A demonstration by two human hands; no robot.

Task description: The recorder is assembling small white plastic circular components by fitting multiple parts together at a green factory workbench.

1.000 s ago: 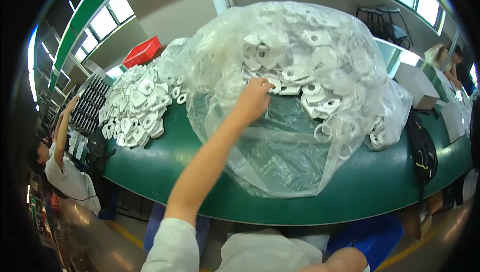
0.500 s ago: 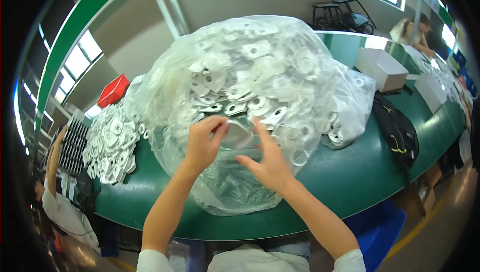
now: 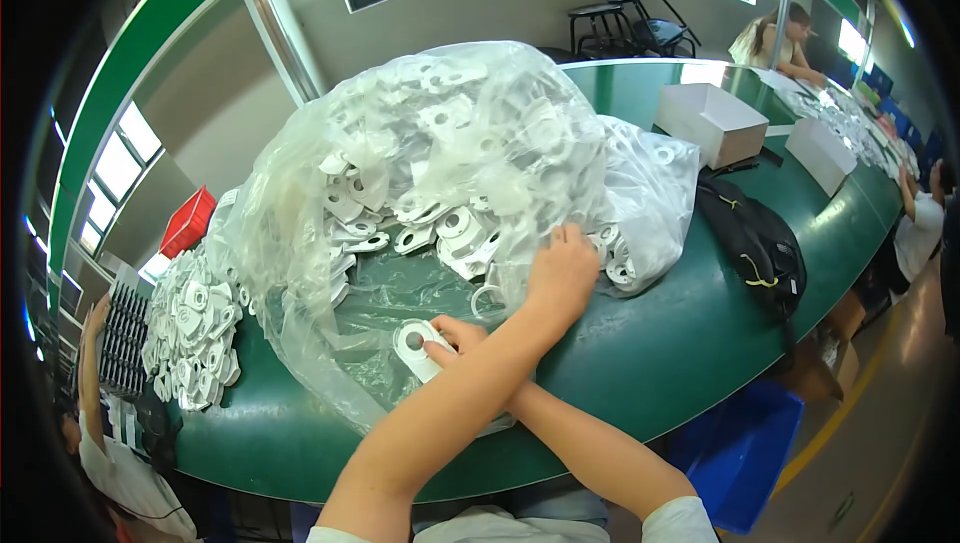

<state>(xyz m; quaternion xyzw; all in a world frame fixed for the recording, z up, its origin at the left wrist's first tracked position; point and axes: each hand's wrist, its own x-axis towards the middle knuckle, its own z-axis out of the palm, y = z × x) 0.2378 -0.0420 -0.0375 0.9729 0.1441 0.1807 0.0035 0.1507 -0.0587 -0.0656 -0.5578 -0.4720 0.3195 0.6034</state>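
Green tabletop (image 3: 600,373) spans the frame. At centre, a large clear bag (image 3: 270,218) holds heaped white parts (image 3: 455,228); a smaller bag (image 3: 660,193), right of it, holds more. Lower centre, the right hand (image 3: 462,339) pinches a holed white piece (image 3: 412,345); right of centre, the left hand (image 3: 565,268) nears the smaller bag, its grip unclear.

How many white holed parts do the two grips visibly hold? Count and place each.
1: a white holed part, in the right grip, over the near side of the translucent bag. The left grip shows none but may hide one.
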